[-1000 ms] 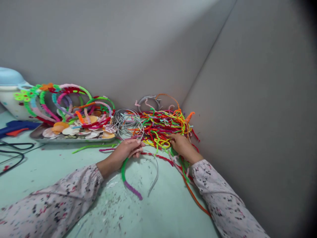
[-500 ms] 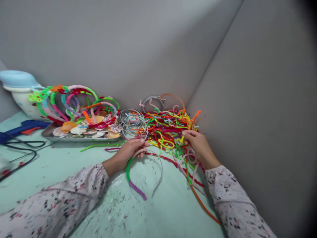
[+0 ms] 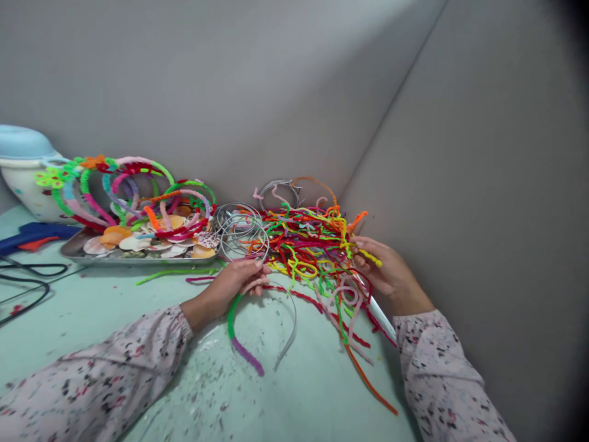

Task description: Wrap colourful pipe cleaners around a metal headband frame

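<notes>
1. Work surface: a pale green table point(image 3: 317, 399), marked with specks, meets plain grey walls point(image 3: 230, 80). Clock directions are read from the centre of the headband.
2. Headband point(image 3: 231, 322): positioned at the near centre of the table, its open ends toward the wearer. Its left side carries purple, green and pale pink fuzzy covering; its right side is bare, thin and grey.
3. Left hand point(image 3: 237, 282): located at 11 o'clock, nearly closed. Thumb and fingers pinch the top of the headband at the pale pink section.
4. Right hand point(image 3: 384, 270): located at 2 o'clock, partly curled. Thumb and forefinger grip a yellow fuzzy stem point(image 3: 372, 257) at the edge of the pile. The remaining fingers are bent; their exact contact cannot be told.
5. Pile of coloured fuzzy stems point(image 3: 306, 236): located at 1 o'clock, tangled. An orange stem point(image 3: 370, 385) trails to 4 o'clock.
6. Bare wire hoops point(image 3: 242, 227): grouped at 12 o'clock, beside the pile.
7. Metal tray point(image 3: 138, 261): located at 10 o'clock, bearing shells point(image 3: 133, 243) and covered headbands point(image 3: 87, 193).
8. Blue tool point(image 3: 41, 232) and blue-lidded container point(image 3: 32, 184): both farther out toward 10 o'clock.
</notes>
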